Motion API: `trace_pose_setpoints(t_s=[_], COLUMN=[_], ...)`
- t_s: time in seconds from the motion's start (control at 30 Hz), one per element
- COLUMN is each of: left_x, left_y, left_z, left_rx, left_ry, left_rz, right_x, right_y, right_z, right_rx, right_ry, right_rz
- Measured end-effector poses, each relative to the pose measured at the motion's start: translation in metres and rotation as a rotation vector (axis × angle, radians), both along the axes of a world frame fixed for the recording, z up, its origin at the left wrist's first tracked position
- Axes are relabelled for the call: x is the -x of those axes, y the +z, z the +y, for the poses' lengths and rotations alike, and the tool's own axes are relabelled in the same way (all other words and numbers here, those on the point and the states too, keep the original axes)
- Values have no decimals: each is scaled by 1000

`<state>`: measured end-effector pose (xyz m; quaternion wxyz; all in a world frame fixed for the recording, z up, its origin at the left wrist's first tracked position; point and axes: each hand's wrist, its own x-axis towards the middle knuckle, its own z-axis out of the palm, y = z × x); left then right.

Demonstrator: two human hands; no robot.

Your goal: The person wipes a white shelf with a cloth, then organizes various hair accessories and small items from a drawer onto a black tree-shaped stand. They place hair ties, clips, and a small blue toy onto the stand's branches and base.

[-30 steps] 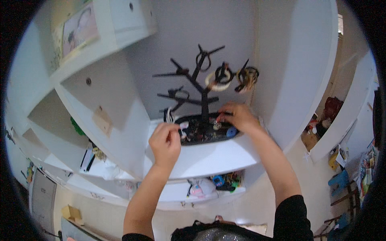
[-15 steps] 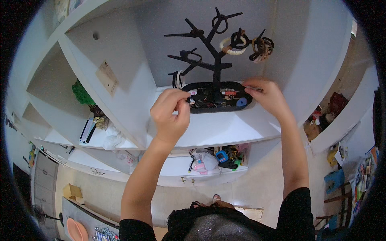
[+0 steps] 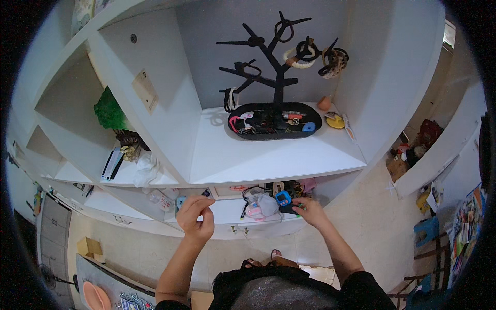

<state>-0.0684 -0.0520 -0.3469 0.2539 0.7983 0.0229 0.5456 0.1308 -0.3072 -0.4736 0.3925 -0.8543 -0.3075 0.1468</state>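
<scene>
A black jewellery tree (image 3: 279,95) with an oval tray base (image 3: 248,136) stands on the white shelf. Hair ties and bracelets hang from its branches, among them a cream bracelet (image 3: 299,65). In the tray lie small items, including a pink curved piece (image 3: 233,124) and a blue disc (image 3: 309,127). Away from the tree, my left hand (image 3: 196,217) hovers before the lower shelf, fingers curled and thumb apart, with nothing seen in it. My right hand (image 3: 311,212) has thumb and finger apart beside a blue device (image 3: 283,198); whether it touches the things behind is unclear.
Right of the tray sit a small orange-brown object (image 3: 324,103) and a yellow round item (image 3: 335,121). A grey-white bag (image 3: 263,205) lies on the lower shelf. Upright dividers (image 3: 147,103) bound the compartment. A green ornament (image 3: 109,109) stands left. Behind, a table holds a peach basin (image 3: 96,296).
Both hands have left the ends of the tray and come down toward me, in front of the lower shelf. The tree stays on the upper shelf, and items right of it now show.
</scene>
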Motion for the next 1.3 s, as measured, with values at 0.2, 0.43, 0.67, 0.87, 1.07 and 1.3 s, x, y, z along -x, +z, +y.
trace_pose_setpoints(t_s=[0.2,0.43,0.67,0.87,1.07,1.3], left_x=[10,8,-5,-15,-30,-51], left_y=[-12,-24,-25,-24,-1,51], left_z=[-10,-18,-26,-30,-44,-70], left_rx=[55,95,100,53,-44,-246], left_ry=[-6,-68,-147,-181,-293,-304], left_rz=[58,90,161,198,179,159], right_x=[-23,-30,-15,4,47,40], right_y=[-100,-121,-79,-20,91,172], right_z=[33,54,29,-25,-56,-20], right_rx=[176,187,-13,-233,-456,-577], right_ry=[-249,-317,-266,-131,16,54], right_rz=[-260,-320,-360,-414,-349,-267])
